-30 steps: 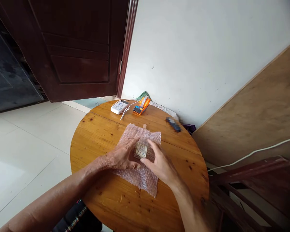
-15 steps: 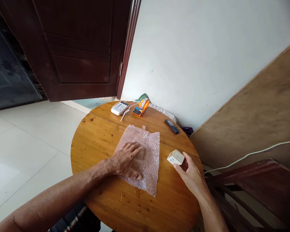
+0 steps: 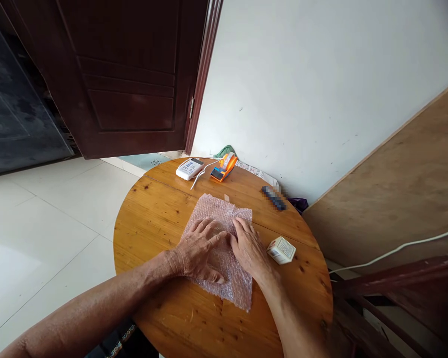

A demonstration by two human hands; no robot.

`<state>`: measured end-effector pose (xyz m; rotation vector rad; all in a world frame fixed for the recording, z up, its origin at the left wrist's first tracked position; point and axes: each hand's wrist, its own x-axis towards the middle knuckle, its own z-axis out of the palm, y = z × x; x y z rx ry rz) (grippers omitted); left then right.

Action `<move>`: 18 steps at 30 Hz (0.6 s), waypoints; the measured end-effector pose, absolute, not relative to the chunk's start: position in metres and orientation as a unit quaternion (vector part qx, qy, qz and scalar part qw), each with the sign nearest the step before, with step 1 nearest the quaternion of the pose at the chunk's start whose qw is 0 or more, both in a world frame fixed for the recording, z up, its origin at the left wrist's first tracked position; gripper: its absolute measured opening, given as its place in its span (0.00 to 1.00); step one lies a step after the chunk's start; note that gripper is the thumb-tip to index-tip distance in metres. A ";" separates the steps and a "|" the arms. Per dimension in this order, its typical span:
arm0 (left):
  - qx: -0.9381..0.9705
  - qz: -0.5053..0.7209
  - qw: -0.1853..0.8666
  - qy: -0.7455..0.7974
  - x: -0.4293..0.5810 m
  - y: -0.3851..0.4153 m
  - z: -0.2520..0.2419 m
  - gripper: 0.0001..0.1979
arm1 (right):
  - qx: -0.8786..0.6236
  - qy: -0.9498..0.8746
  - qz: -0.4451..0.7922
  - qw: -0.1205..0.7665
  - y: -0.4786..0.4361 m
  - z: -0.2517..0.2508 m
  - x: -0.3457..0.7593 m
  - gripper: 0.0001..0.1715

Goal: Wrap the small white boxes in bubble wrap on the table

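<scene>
Round wooden table (image 3: 160, 214) fills mid-frame, bubble wrap (image 3: 224, 219) spread at its centre. Both hands now lie flat, fingers spread: left hand (image 3: 197, 248) unmoved, right hand (image 3: 248, 246) back beside it. Small box (image 3: 281, 249), released, sits just right of the wrap.

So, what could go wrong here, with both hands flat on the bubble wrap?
1. The small box lies close beside the right hand; the wrist might knock it toward the table edge.
2. The bubble wrap may slide or crease on the smooth wood under the left hand.
</scene>
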<state>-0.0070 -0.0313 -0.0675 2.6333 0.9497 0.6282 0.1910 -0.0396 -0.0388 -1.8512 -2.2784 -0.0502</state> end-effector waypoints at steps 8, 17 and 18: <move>0.909 0.207 0.110 0.345 -0.012 -0.031 -0.066 0.58 | -0.663 -0.743 -0.058 0.074 -0.046 -0.047 0.195 0.28; 0.938 0.197 0.127 0.256 -0.013 -0.033 -0.050 0.35 | -0.619 -0.757 -0.019 0.207 -0.041 -0.038 0.210 0.23; 0.939 0.194 0.129 0.252 -0.013 -0.033 -0.050 0.35 | -0.610 -0.755 -0.007 0.240 -0.043 -0.031 0.213 0.22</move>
